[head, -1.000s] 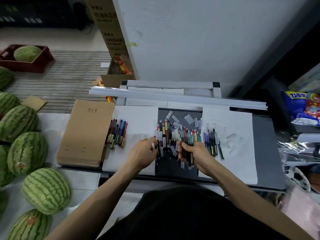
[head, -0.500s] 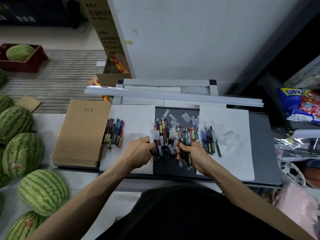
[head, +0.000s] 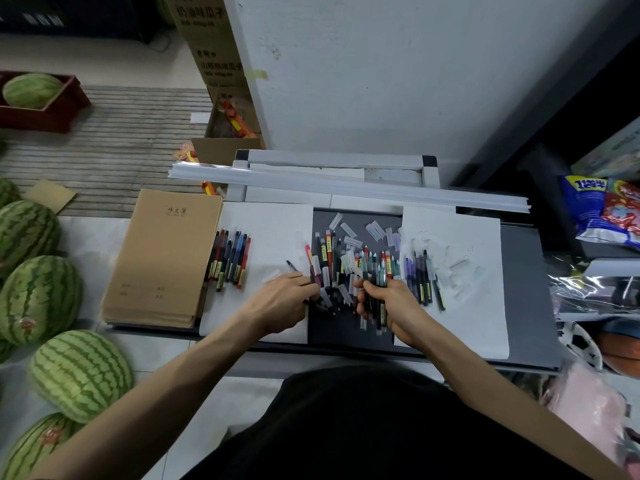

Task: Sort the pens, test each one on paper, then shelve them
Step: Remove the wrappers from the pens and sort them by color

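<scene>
The grey tabletop (head: 526,306) carries the whole job. One white sheet of paper (head: 273,233) lies under and beyond the left hand (head: 282,304), a second sheet (head: 478,323) lies outside the right hand (head: 394,304), and a stack of brown notebooks (head: 162,258) sits well out past the left hand. Between the two hands lies the mixed pile of pens (head: 332,261), with loose clear caps (head: 375,232) strewn beyond it. A sorted row of pens (head: 230,259) lies on the paper outside the left hand, and a purple and black row (head: 420,275) lies just outside the right. The right hand is curled round a bundle of green pens (head: 375,271), and the left hand appears to pinch a single black pen (head: 291,265) whose end pokes out beyond its fingers. Sorting looks to be the step in hand. It would go best if the right hand holds only one colour, with the ends squared. The left should draw one pen at a time clear of the pile, leave the caps behind, and lay it parallel beside its like. Compared with half a second ago, the left hand sits in much the same spot at the pile's edge. The black pen's end now shows beyond its fingers, where earlier only a dark tip showed on the pile side. The right hand's grip on the bundle is unchanged.
</scene>
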Tool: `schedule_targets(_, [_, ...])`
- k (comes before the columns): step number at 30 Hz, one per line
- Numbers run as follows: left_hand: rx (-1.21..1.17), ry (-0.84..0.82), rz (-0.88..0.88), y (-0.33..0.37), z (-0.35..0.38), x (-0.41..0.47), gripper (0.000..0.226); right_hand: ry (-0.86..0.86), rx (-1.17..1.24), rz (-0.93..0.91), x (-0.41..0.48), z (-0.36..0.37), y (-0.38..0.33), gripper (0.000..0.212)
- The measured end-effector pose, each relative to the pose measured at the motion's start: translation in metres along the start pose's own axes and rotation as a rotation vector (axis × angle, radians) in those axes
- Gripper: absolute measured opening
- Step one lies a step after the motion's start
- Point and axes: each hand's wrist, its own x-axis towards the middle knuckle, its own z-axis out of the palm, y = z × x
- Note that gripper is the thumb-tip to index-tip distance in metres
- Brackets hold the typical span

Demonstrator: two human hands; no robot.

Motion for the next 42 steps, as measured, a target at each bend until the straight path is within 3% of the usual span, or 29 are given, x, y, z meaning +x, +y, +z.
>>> schedule_targets(6, [-0.072, 0.036, -0.008, 0.002, 0.005, -0.003, 0.019, 0.007, -0.004, -0.014, 0.000, -0.002, 0.001, 0.022])
schedule_targets(8, [-0.241, 0.118, -0.147, 0.007, 0.007, -0.006, 0.015, 0.012, 0.007, -0.009, 0.001, -0.003, 0.001, 0.022])
schedule_targets(12, [-0.624, 0.426, -0.609, 0.025, 0.008, -0.006, 0.023, 0.009, 0.025, -0.007, 0.001, -0.003, 0.000, 0.022])
schedule_targets(15, [-0.710, 0.434, -0.853, 0.035, 0.008, -0.005, 0.027, 0.001, 0.043, 0.021, 0.000, -0.002, -0.002, 0.021])
schedule_targets(18, [-0.719, 0.378, -0.991, 0.036, 0.012, -0.003, 0.038, -0.026, 0.063, 0.057, 0.001, 0.002, -0.003, 0.020])
schedule_targets(22, [-0.679, 0.352, -1.049, 0.038, 0.016, 0.005, 0.049, -0.061, 0.069, 0.079, 0.000, 0.004, -0.007, 0.019])
schedule_targets(33, [-0.738, 0.383, -0.974, 0.041, 0.018, 0.004, 0.031, -0.051, 0.221, 0.129, -0.006, -0.013, -0.008, 0.012])
schedule_targets(42, [-1.265, 0.438, -1.016, 0.025, -0.004, 0.007, 0.010, -0.065, 0.138, 0.121, -0.006, -0.008, -0.014, 0.015])
